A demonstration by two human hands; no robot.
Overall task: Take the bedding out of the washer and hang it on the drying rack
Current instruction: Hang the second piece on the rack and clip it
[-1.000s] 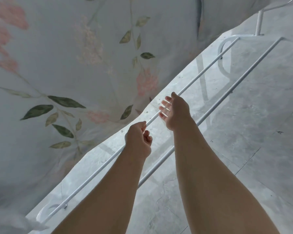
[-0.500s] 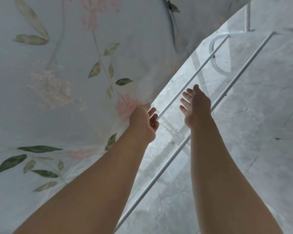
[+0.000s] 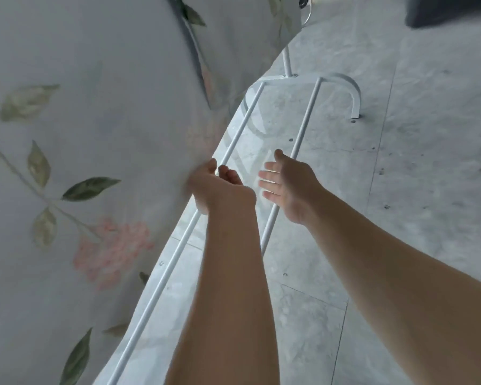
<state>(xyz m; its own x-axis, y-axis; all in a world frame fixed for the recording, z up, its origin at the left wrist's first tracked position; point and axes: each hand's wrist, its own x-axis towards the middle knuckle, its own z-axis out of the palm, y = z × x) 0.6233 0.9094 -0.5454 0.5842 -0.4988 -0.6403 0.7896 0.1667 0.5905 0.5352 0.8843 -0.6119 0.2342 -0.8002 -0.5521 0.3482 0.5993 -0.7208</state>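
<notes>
In the head view, your left hand (image 3: 217,187) is at the right-hand edge of the bedding (image 3: 95,134). Its fingers are curled and its thumb lies against the fabric, so it pinches the cloth at that edge, though the spot is a little blurred. The bedding is a pale sheet printed with green leaves and pink flowers. It hangs as a broad curtain that fills the whole left side of the scene, from near to far. Its edge slants down just left of the nearer white rail (image 3: 175,251) of the drying rack (image 3: 354,98), and your left hand sits right over that rail.

Your right hand (image 3: 289,190) is just to the right of the left one and does not touch it. It is spread wide, with the palm turned left toward the bedding, the fingers (image 3: 267,176) straight and the thumb raised. It holds nothing and is clear of the cloth. It hovers above the second rail (image 3: 306,118), which runs parallel to the first toward the rack's curved white foot at the far end.

Under the rails is a grey, marbled tile floor (image 3: 428,190). A dark object (image 3: 450,9) sits at the far right corner, too cropped to make out.
</notes>
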